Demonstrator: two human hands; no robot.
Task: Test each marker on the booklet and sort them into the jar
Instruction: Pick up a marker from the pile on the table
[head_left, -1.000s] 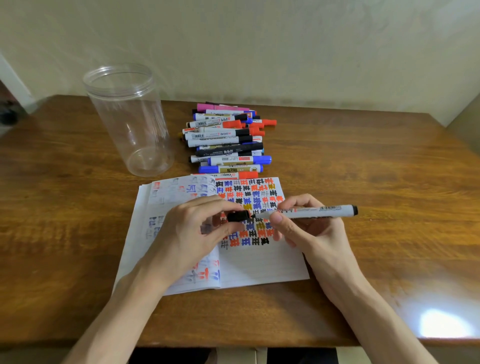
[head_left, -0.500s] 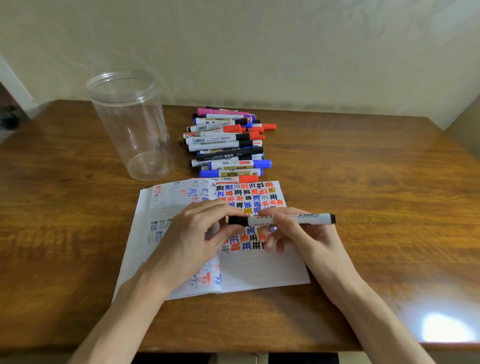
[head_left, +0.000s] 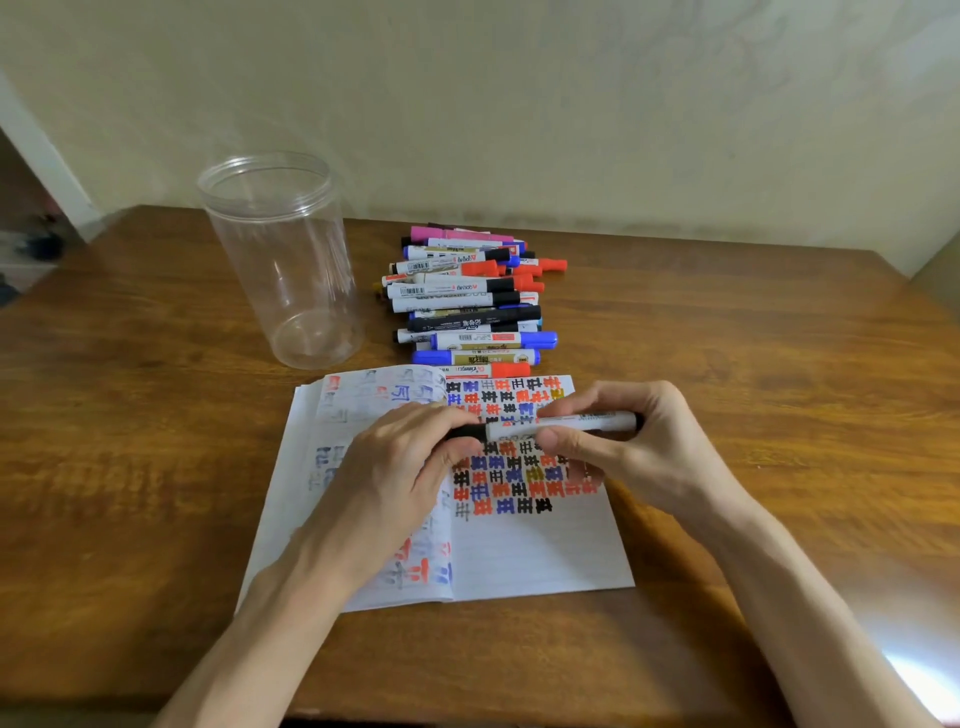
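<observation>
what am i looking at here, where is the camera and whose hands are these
There is no machine here. A person wears a camera on the head, so this single picture looks forward and down at their own two hands. On the wooden table are a clear jar with nothing in it, a pile of markers and an open booklet covered in test scribbles. The left hand pinches the black cap end of a white marker, and the right hand holds its barrel above the booklet.
</observation>
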